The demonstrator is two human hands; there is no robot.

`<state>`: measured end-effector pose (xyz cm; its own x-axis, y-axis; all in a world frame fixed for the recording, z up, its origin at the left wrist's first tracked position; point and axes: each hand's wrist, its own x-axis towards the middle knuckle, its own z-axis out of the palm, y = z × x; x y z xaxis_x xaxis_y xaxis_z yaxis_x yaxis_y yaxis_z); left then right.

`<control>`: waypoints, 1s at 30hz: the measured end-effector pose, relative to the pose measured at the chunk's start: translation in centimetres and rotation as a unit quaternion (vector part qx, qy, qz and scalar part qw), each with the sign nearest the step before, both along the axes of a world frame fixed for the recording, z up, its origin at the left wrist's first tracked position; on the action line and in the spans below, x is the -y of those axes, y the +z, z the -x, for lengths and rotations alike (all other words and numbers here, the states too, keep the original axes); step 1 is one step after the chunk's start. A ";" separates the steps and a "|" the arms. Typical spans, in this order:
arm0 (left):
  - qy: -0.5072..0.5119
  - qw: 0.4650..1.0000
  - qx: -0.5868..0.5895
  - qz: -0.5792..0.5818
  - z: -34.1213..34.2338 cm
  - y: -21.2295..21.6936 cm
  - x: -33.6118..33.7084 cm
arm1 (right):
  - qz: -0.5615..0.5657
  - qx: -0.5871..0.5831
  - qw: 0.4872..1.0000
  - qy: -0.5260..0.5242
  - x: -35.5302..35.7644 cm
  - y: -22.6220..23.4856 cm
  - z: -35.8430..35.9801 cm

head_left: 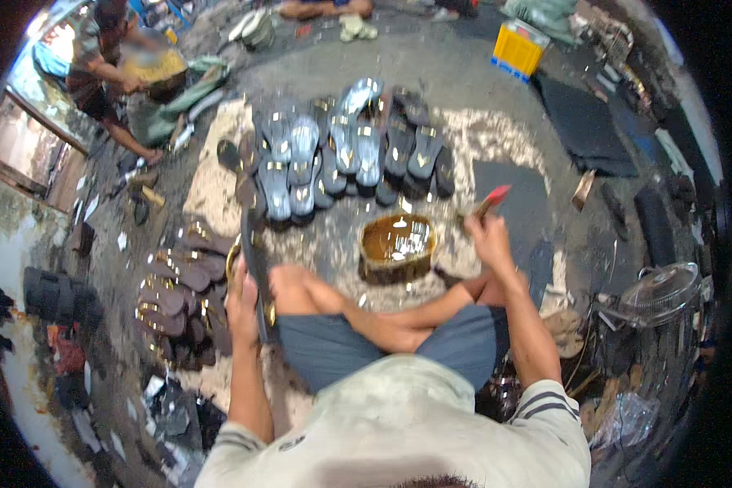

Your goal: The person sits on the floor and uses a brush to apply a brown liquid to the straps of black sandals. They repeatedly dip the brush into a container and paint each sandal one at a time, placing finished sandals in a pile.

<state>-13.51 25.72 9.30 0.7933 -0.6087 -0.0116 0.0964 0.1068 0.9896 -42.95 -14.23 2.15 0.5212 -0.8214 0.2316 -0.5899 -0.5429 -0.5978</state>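
I sit cross-legged on the floor. My left hand point(242, 302) grips a dark sandal sole point(252, 260) held on edge beside my left knee. My right hand point(488, 234) is raised to the right and holds a brush with a red handle point(490, 200). Between my hands, just past my legs, stands a round tin of brown glue point(396, 246). Beyond it lie several dark sandal soles with shiny straps point(346, 150), spread in rows on the floor.
A pile of brown sandals point(177, 289) lies at my left. Dark rubber sheets point(586, 126) and a yellow crate point(518, 49) are at the far right, a fan point(657, 294) near my right. Another person point(110, 73) crouches at the far left.
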 end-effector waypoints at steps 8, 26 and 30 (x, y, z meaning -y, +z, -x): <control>-0.146 0.866 -0.385 0.285 9.9 1.4 10.8 | 0.201 0.250 0.921 0.222 -13.6 9.3 -13.3; -0.160 0.876 -0.391 0.234 11.3 1.0 8.4 | -0.261 0.320 0.898 0.152 -13.2 11.7 -9.7; -0.148 0.861 -0.423 0.242 10.7 0.2 8.2 | -0.109 0.355 0.899 0.232 -11.2 14.9 -10.7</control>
<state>-24.20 17.50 9.54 0.4338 -0.8791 -0.1974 0.8548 0.3323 0.3987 -32.22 -3.06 17.02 0.6043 -0.6191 0.5015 0.2419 -0.4571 -0.8559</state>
